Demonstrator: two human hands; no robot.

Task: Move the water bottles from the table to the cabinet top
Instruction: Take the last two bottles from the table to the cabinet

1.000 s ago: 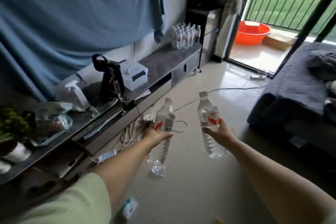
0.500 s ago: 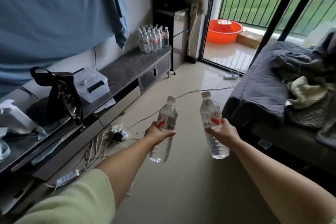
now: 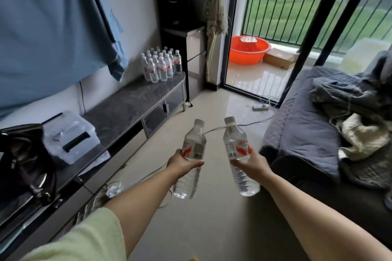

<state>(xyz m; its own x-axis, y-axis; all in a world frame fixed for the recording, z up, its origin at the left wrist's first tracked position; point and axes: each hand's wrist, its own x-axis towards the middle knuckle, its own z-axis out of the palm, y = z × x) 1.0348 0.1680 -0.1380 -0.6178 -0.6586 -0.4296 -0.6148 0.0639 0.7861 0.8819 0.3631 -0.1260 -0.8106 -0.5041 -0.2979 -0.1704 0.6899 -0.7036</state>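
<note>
at the centre of the frame, a little below the middle, the left hand (image 3: 184,163) grips one water bottle (image 3: 192,155) and the right hand (image 3: 250,164) grips the other bottle (image 3: 238,154), each with the fingers curled round the waist just under the red label. both bottles are carried cap-up and lean slightly toward each other at the top, well apart from any surface, over the pale tiled floor (image 3: 212,218). holding them at the middle likely keeps the weight balanced and leaves the bases free for setting down upright.

both forearms reach forward from the lower edge of the frame, roughly parallel, wrists level; a light green sleeve (image 3: 84,239) covers the left upper arm at lower left.

along the left side runs the long dark cabinet top (image 3: 135,101). at its far end, upper middle of the frame, a cluster of bottles (image 3: 161,65) already stands upright in tight rows against the wall, so the two in hand probably belong beside that group. nearer, at left, a clear plastic box (image 3: 70,135) and a black bag (image 3: 21,154) sit on the same surface, which leaves the bare stretch between them and the cluster as the open place.
</note>
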